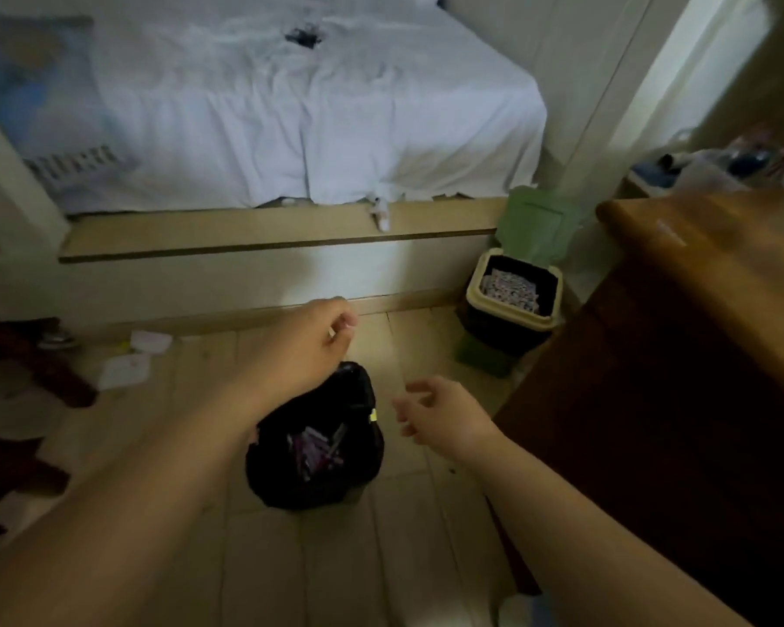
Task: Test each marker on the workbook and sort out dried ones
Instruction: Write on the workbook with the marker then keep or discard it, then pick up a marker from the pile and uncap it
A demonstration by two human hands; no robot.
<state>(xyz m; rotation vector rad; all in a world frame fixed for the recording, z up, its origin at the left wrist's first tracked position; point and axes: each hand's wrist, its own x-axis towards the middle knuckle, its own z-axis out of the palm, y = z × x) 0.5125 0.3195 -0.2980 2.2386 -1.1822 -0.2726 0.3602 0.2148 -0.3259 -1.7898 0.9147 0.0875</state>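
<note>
Left hand above black bag on floor, fingers curled, whether pinching anything cannot tell; right hand relaxed, holding nothing, beside bag; markers inside bag; desk at right.

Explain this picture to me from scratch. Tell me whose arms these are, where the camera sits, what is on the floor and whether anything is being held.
There is no machine here. The one picture comes from a camera worn on a person's head, looking forward and down, so the two bare arms are that person's own. The left hand reaches over a black bag on the wooden floor, its fingers curled; something small and pale shows at the fingertips, too blurred to name. The right hand hangs loosely open and holds nothing. Inside the bag lie thin, stick-like things, perhaps markers. A small bin with its green lid up stands to the right, beside a wooden table. A bed with white sheets lies ahead.
</note>
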